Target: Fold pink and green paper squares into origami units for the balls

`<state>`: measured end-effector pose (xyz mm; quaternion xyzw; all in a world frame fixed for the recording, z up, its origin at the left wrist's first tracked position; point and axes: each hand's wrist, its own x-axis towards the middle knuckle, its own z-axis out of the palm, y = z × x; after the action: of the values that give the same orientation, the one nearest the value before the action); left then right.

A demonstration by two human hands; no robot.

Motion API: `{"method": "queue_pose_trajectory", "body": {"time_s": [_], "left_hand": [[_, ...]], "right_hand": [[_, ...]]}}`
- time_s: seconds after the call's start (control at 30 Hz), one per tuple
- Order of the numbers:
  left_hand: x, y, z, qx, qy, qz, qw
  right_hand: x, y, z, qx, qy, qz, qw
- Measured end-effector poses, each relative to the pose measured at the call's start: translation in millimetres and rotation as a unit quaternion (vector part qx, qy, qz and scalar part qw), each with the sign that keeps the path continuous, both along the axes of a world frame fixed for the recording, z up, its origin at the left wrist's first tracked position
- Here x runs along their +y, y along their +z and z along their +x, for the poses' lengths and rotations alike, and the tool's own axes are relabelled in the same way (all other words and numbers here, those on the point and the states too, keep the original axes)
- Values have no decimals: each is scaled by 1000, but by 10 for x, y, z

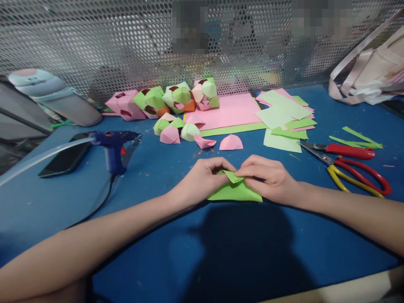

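Observation:
A piece of bright green paper [238, 192] lies near the middle of the table, partly folded, with a small flap raised at its upper edge. My left hand [208, 179] pinches its upper left part between thumb and curled fingers. From the other side my right hand [268, 176] presses the flap with its fingertips, closed on the paper. Just beyond my hands sit a pink folded paper piece [231, 142] and a curved pink piece [204, 142]. The underside of the green paper and some fingertips are hidden.
Left stand a blue glue gun [112, 147], a phone [66, 158] and a plush-like bottle [58, 99]. Paper balls [151, 101] line the perforated metal screen [126, 46]. Paper sheets [284, 111], a red-handled cutter [350, 150] and scissors [344, 174] lie right, with green strips [358, 142].

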<state>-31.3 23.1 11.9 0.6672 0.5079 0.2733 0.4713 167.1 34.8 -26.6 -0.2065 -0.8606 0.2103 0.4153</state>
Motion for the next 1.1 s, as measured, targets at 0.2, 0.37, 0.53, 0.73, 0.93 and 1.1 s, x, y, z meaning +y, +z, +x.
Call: {"method": "queue_pose_trajectory", "body": {"time_s": [0.2, 0.37, 0.53, 0.73, 0.93, 1.1], "left_hand": [[7, -14, -29, -40, -8, -36, 999], [27, -5, -57, -55, -25, -62, 996], [31, 6, -34, -1, -40, -37, 998], [-4, 2, -9, 16, -17, -3, 1000], [-38, -6, 9, 42, -3, 67, 997], [-43, -22, 12, 50, -1, 83, 995]], "right_hand": [[-16, -14, -7, -12, -23, 48, 999], [-16, -16, -4, -28, -34, 79, 996], [-19, -21, -15, -19, -31, 75, 997], [-40, 3, -39, -6, -14, 58, 998], [-33, 34, -41, -30, -39, 7, 999], [-21, 7, -47, -47, -68, -15, 997]]}}
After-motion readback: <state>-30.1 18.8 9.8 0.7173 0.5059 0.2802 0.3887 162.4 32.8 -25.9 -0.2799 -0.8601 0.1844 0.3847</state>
